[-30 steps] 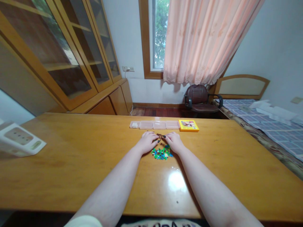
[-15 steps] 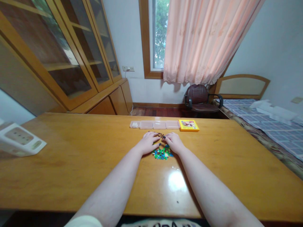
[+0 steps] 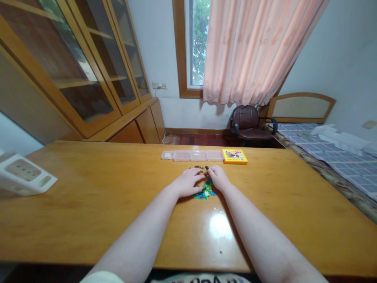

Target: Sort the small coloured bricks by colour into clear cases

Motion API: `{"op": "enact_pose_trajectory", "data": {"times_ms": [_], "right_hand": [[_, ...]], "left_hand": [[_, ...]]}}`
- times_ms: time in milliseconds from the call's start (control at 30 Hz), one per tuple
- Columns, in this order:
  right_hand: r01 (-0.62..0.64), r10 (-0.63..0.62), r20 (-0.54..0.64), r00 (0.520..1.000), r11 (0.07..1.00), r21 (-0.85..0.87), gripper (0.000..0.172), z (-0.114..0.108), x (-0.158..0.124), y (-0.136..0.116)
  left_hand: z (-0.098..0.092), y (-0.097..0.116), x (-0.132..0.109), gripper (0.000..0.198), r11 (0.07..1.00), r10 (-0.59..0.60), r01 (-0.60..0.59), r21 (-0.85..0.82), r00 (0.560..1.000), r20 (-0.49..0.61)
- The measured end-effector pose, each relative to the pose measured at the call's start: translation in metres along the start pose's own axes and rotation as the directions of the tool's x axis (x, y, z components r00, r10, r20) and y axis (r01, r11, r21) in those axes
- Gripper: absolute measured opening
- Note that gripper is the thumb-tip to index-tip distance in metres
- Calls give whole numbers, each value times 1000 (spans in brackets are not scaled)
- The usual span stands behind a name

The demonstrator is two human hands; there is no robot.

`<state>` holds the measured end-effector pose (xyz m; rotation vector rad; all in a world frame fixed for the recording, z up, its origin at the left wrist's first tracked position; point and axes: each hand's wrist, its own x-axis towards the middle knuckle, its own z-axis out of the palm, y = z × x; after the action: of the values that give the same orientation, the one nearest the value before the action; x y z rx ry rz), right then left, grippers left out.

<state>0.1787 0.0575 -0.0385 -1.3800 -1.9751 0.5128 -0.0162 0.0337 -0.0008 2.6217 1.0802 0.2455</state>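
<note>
A pile of small green, blue and white building bricks [image 3: 206, 193] lies on the wooden table between my hands. Behind it, several small brown bricks [image 3: 198, 167] are scattered near my fingertips. My left hand [image 3: 188, 182] rests palm down with its fingers spread, the thumb over the left side of the colourful pile and the other fingers by the brown bricks. On the other side, my right hand [image 3: 217, 177] is bent with its fingers drawn inward beside the pile. Its fingertips are partly hidden, so whether it pinches a brick does not show.
Clear plastic boxes [image 3: 198, 156] stand in a row behind the bricks, with a yellow box [image 3: 235, 156] at their right end. A white device [image 3: 26, 173] stands at the table's left. Beyond the wooden table [image 3: 118, 204] are a chair [image 3: 249, 122] and a bed.
My left hand has shifted a little toward me and right, its thumb now over the colourful pile. More of the brown bricks show behind its fingers. My right hand has hardly moved.
</note>
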Motion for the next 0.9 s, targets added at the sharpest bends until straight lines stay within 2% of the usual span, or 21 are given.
{"op": "enact_pose_trajectory", "data": {"times_ms": [67, 133, 233, 367, 467, 533, 633, 700, 767, 800, 833, 867, 900], "right_hand": [[-45, 47, -58, 997, 998, 45, 41, 1, 1, 4], [-92, 101, -101, 990, 992, 88, 40, 1, 1, 6], [-121, 135, -109, 985, 984, 128, 39, 1, 1, 7], [-109, 127, -123, 984, 983, 148, 38, 1, 1, 5], [-105, 127, -133, 983, 981, 166, 39, 1, 2, 6], [-106, 132, -137, 982, 978, 182, 39, 1, 2, 7], [-111, 142, -142, 980, 973, 204, 39, 1, 3, 7], [-116, 150, -144, 978, 969, 218, 39, 1, 2, 7], [-126, 161, -144, 976, 966, 225, 39, 2, 2, 7], [-131, 167, -144, 976, 965, 228, 39, 2, 2, 7], [-135, 171, -142, 975, 964, 231, 39, 3, 2, 8], [-139, 175, -141, 974, 962, 235, 38, 3, 2, 8], [-142, 179, -139, 974, 960, 240, 38, 4, 2, 8]], "left_hand": [[2, 15, -3, 77, 999, -35, 33, 18, 994, 105], [6, 29, -6, 88, 1000, -23, 19, 17, 977, 213], [15, 44, -7, 84, 999, -21, 12, 34, 961, 277], [23, 47, -3, 77, 997, -60, 43, 60, 951, 303], [22, 43, -2, 77, 994, -80, 60, 89, 969, 235], [19, 40, -2, 76, 983, -150, 133, 125, 978, 146], [12, 34, -2, 73, 939, -304, 296, 176, 952, 20], [7, 25, -1, 71, 915, -348, 344, 209, 937, -21], [1, 11, -1, 68, 942, -248, 244, 230, 969, -12], [-1, 4, -2, 67, 969, -113, 108, 223, 994, 9], [-2, -4, -2, 67, 976, 85, -97, 193, 994, 67], [-3, -11, -3, 69, 942, 285, -305, 138, 947, 147], [-3, -16, -3, 71, 892, 423, -443, 87, 887, 184]]}}
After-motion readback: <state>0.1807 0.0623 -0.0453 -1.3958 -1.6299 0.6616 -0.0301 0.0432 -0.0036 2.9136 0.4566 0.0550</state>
